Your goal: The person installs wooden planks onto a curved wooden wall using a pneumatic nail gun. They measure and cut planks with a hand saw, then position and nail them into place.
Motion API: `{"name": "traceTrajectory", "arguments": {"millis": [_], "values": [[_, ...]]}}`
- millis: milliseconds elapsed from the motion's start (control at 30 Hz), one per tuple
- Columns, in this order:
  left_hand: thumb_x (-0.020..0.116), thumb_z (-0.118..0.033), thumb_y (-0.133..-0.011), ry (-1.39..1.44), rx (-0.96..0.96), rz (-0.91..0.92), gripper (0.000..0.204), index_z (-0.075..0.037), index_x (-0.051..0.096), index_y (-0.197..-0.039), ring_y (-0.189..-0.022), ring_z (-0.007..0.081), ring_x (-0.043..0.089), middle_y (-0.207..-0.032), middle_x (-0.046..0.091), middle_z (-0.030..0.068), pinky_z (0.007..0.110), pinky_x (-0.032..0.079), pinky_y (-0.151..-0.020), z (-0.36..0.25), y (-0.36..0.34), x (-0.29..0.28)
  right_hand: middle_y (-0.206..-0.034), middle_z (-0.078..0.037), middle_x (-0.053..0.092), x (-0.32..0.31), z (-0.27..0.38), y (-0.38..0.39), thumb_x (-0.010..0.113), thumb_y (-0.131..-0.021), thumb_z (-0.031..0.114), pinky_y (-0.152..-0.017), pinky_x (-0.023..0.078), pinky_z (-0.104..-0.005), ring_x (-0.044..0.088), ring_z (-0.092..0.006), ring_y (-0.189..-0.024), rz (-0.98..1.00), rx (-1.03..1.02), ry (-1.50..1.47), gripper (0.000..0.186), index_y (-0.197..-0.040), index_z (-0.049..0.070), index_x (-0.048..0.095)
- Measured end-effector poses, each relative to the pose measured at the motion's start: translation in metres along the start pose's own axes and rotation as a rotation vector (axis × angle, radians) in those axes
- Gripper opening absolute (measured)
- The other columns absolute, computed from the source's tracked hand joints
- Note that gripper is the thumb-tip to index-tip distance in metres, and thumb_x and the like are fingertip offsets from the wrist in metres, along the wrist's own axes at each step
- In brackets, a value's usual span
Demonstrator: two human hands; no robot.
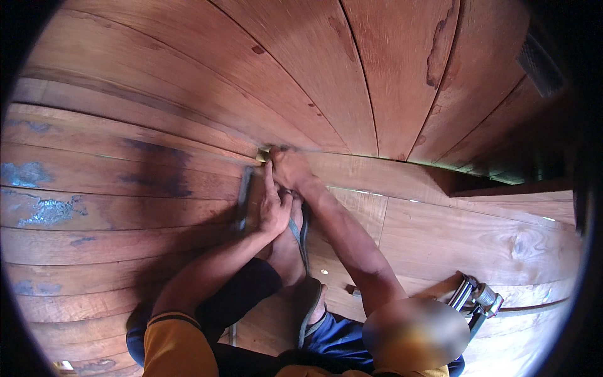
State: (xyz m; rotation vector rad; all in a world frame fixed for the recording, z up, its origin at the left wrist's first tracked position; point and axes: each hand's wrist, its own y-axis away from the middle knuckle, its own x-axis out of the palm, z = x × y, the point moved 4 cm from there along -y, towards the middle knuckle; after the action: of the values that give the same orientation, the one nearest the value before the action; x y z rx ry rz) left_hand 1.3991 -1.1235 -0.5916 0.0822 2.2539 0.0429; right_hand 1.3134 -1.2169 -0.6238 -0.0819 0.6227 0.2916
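My left hand [274, 208] is low at the seam between floor and wall, its index finger stretched toward a small pale yellowish piece [263, 154] in the gap. Just beyond it, my right hand [291, 166] has its fingers curled down at the same spot; what lies inside them is hidden. Beside the left hand stands a dark grey, straight-edged frame-like piece [243, 200], blurred and partly covered. My sandalled foot [291, 248] rests close below both hands.
Reddish wooden planks [326, 69] form the wall ahead; stained boards [94, 210] spread to the left. A nail-gun-like tool [480, 296] lies at the lower right. A small dark block [353, 290] sits near my right forearm. A dark ledge [512, 188] juts out at the right.
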Motion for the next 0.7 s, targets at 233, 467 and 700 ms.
{"name": "traceTrajectory", "arguments": {"millis": [233, 467, 700], "values": [[0.057, 0.001, -0.086, -0.014, -0.037, 0.032, 0.091, -0.008, 0.005, -0.16, -0.122, 0.0391, 0.059, -0.135, 0.057, 0.0268, 0.044, 0.046, -0.101, 0.007, 0.0, 0.001, -0.098, -0.027, 0.069, 0.011, 0.0, 0.002, 0.048, -0.096, 0.028, -0.086, 0.053, -0.0502, 0.066, -0.0414, -0.097, -0.07, -0.024, 0.091, 0.035, -0.1, -0.003, 0.064], [0.057, 0.0, -0.085, -0.074, -0.006, 0.033, 0.09, -0.007, 0.008, -0.16, -0.123, 0.0389, 0.058, -0.137, 0.055, 0.0275, 0.044, 0.046, -0.102, 0.007, -0.003, 0.001, -0.089, -0.023, 0.068, 0.017, -0.009, 0.005, 0.05, -0.094, 0.026, -0.081, 0.053, -0.0492, 0.066, -0.0372, -0.092, -0.182, -0.09, 0.138, 0.03, -0.096, -0.001, 0.064], [0.057, 0.001, -0.086, -0.113, -0.024, 0.029, 0.089, -0.004, 0.008, -0.159, -0.126, 0.0389, 0.056, -0.143, 0.049, 0.0283, 0.043, 0.044, -0.105, 0.004, -0.001, 0.0, -0.09, -0.023, 0.071, 0.012, -0.001, 0.005, 0.052, -0.092, 0.022, -0.071, 0.058, -0.048, 0.071, -0.0374, -0.081, -0.216, 0.015, 0.162, 0.028, -0.098, -0.001, 0.067]]}}
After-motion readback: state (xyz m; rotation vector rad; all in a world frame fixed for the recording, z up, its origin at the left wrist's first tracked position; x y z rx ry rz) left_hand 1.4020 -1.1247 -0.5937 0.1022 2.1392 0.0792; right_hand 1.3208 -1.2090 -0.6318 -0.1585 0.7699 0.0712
